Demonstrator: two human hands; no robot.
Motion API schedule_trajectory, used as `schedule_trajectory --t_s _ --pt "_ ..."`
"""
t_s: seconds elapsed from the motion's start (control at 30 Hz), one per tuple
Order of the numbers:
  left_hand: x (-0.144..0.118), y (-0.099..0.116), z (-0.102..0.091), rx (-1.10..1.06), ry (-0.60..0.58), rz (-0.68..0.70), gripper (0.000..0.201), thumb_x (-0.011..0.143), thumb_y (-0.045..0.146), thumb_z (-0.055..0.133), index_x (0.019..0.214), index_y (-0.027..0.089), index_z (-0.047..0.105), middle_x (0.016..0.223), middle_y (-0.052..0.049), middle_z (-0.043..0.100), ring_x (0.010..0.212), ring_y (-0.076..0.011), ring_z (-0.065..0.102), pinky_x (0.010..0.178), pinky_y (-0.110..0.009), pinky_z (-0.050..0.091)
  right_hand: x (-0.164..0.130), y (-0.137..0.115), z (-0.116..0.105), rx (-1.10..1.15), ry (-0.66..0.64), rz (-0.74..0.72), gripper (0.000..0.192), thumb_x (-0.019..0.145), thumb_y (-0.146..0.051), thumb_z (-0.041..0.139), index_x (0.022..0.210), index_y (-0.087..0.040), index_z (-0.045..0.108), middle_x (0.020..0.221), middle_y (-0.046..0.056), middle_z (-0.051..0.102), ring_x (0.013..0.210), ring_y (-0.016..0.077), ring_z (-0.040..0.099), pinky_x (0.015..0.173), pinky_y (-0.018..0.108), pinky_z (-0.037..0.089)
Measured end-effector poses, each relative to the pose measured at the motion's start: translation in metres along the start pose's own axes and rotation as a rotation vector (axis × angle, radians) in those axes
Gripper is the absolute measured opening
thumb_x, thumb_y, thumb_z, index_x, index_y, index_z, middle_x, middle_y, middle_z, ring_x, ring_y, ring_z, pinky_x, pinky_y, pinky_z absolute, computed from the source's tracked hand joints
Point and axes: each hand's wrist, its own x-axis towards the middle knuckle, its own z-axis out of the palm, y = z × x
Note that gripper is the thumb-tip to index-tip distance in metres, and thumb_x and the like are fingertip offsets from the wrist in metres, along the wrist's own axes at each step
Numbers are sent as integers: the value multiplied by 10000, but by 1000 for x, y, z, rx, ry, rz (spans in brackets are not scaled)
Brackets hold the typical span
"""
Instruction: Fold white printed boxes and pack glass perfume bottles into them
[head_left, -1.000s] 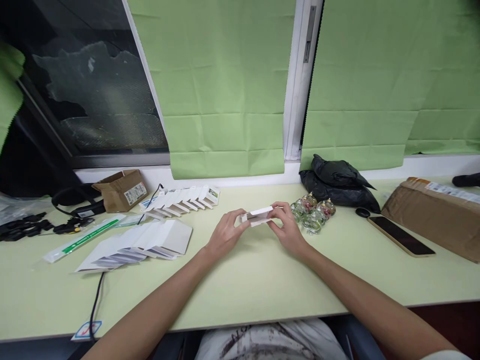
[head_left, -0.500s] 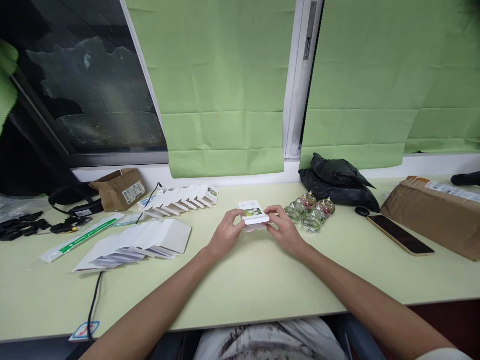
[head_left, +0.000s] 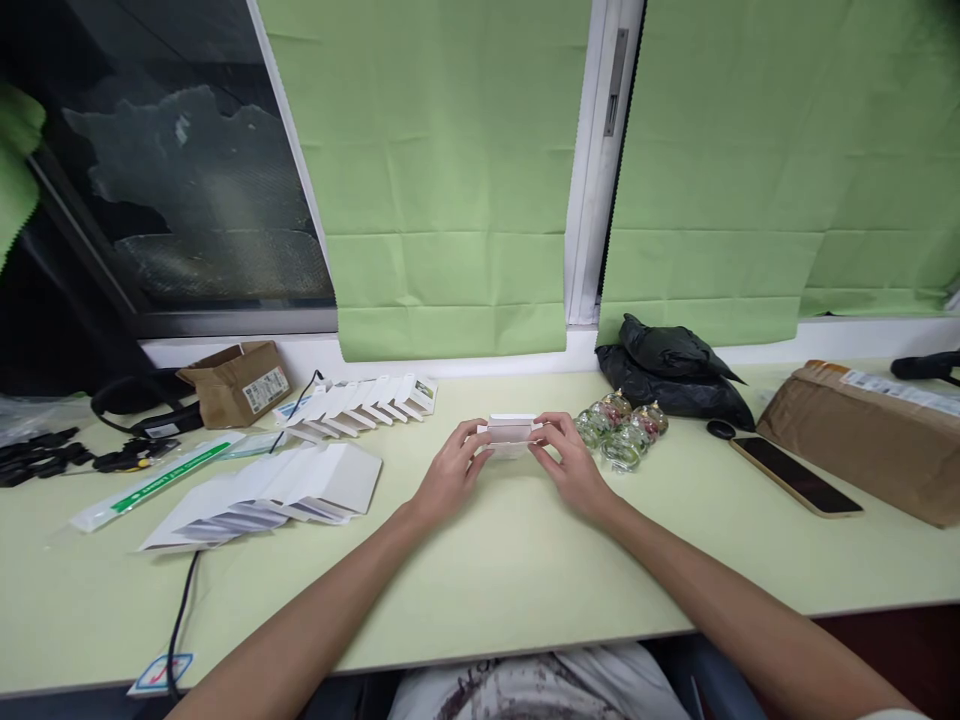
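Observation:
A small white cardboard box (head_left: 510, 432) is held up over the middle of the table, one end facing me with its flaps showing. My left hand (head_left: 453, 462) pinches its left side between thumb and fingers. On the opposite side, my right hand (head_left: 568, 460) grips it the same way. To the left lies a fanned row of flat white cartons (head_left: 330, 478), and behind them stands a row of similar white boxes (head_left: 360, 405). Clear-wrapped ornaments (head_left: 621, 428), greenish and reddish, sit just right of my right hand.
A black plastic bag (head_left: 671, 370) lies at the back right, near a phone (head_left: 796, 476) and a large brown parcel (head_left: 862, 440). At the left are an open brown carton (head_left: 238, 383), a green-striped plastic packet (head_left: 161, 478), black straps (head_left: 45, 455) and a cable (head_left: 184, 615).
Both hands have tilted the white box, so its printed face with the green picture no longer shows and its end flaps face me. The view has shifted slightly.

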Motion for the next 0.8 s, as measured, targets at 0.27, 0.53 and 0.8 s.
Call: schedule_trajectory --t_s 0.27,0.53,0.8 --pt "2 3 -4 -3 -10 -22 207 1066 211 469 1246 262 559 1340 -104 554 973 -160 643 815 -298 535 1 3 0 -56 38 -53 156 1031 -232 501 1057 -255 654 1362 107 529 1219 264 586 1015 473 515" --pt "1 4 -2 -75 5 -70 170 1067 242 477 1220 258 551 1340 -96 566 1003 -161 647 824 -315 557 2 1 1 -23 36 -48 185 1039 -250 496 1118 -277 661 1371 100 546 1201 250 607 982 456 557" --pt "4 11 0 -257 10 -202 229 1045 296 532 1273 268 534 1302 -94 596 1130 -200 638 854 -345 587 3 3 5 83 57 40 341 1027 -347 539 1367 -329 563 1442 94 469 1229 243 591 993 447 596"
